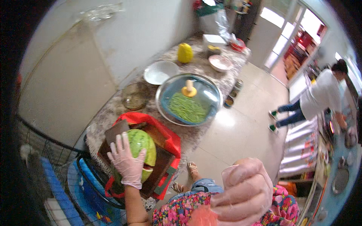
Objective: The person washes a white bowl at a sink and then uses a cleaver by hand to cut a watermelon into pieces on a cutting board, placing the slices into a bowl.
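Observation:
My left hand [127,162], in a thin clear glove, rests with spread fingers on a cut green watermelon [141,144]. The melon lies on a dark brown board [159,166], with a red bag [172,141] under and around it. A gap in the rind shows near my thumb. Large and close to the camera, my right hand [243,192] is gloved too, its fingers curled. At its fingertips is a blurred red piece [202,216], which looks like watermelon flesh; the grip on it is partly hidden.
Beyond the bag stand a glass-lidded bowl [158,97] of green beans, a glass lid or dish [135,96], a white bowl [161,72] and a yellow melon [185,53]. A person [319,93] works at the right counter. A blue tub [93,195] stands at the lower left.

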Tool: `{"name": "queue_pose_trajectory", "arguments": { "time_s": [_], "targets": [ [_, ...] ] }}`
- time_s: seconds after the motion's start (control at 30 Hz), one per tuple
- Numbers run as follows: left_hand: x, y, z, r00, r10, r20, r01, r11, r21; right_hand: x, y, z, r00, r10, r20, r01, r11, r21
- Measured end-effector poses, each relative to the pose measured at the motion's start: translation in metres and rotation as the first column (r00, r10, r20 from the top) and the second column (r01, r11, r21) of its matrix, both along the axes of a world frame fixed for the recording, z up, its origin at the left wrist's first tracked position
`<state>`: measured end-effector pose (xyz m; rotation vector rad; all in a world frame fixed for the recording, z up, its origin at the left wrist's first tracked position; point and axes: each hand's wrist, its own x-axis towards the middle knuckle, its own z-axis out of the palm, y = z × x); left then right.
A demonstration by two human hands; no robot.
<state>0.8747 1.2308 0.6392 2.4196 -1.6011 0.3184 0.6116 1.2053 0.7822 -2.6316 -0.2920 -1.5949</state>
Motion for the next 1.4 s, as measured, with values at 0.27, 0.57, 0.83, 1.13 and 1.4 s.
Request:
{"name": "queue_pose_trajectory", "arguments": {
  "time_s": [0.27,0.57,0.83,1.13,1.4],
  "targets": [
    [-0.003,0.017,0.006,0.991,0.004,0.133,0.007,0.997,-0.079,-0.052,0.064,-0.009,0.806,-0.410,0.428,0.293,0.903,0.314],
    [-0.060,0.034,-0.020,0.916,0.190,0.353,-0.139,0.977,-0.164,-0.207,0.093,-0.015,0.911,-0.402,0.095,0.358,0.883,0.302],
    [-0.112,0.060,-0.033,0.902,0.260,0.345,-0.127,0.923,-0.364,-0.318,0.080,-0.088,0.716,-0.653,-0.247,0.608,0.408,0.681],
    [-0.148,0.050,-0.076,0.888,0.275,0.368,-0.226,0.959,-0.172,-0.440,0.124,-0.246,0.647,-0.725,-0.237,-0.222,-0.476,0.851],
    [-0.284,-0.008,-0.088,0.313,-0.339,-0.887,0.222,0.934,-0.278,-0.464,0.125,-0.244,0.513,-0.802,-0.307,-0.322,-0.511,0.797]
  ]
}}
